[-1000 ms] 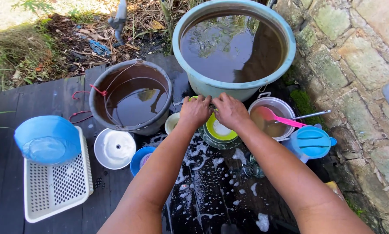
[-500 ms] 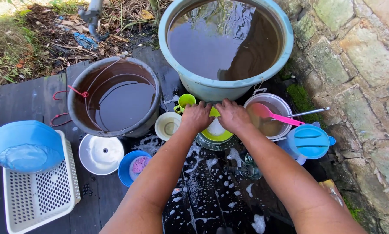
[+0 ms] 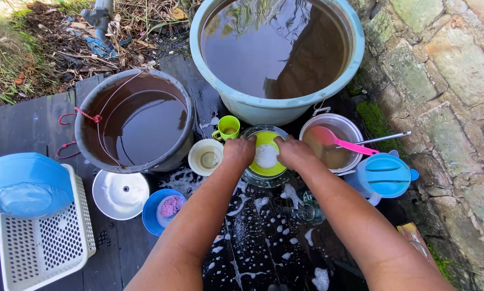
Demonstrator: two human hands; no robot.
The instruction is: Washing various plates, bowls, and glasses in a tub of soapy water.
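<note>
You were mid-wash—your left hand (image 3: pixel 238 152) and right hand (image 3: pixel 292 153) had fingers curled on the rims of the soapy yellow-green plate (image 3: pixel 265 156) between them, atop a glass dish—so next likely called for lifting it to rinse; two water tubs stood beyond your fingers, one green mug (image 3: pixel 228 128).

1. Two bare forearms are seen; no sleeves are worn up to the frame edge.
2. Left hand (image 3: pixel 239 151) and right hand (image 3: pixel 292 151): no gloves are worn.
3. No rings, watch or bands can be made out.
4. Fingertips are hidden.
</note>
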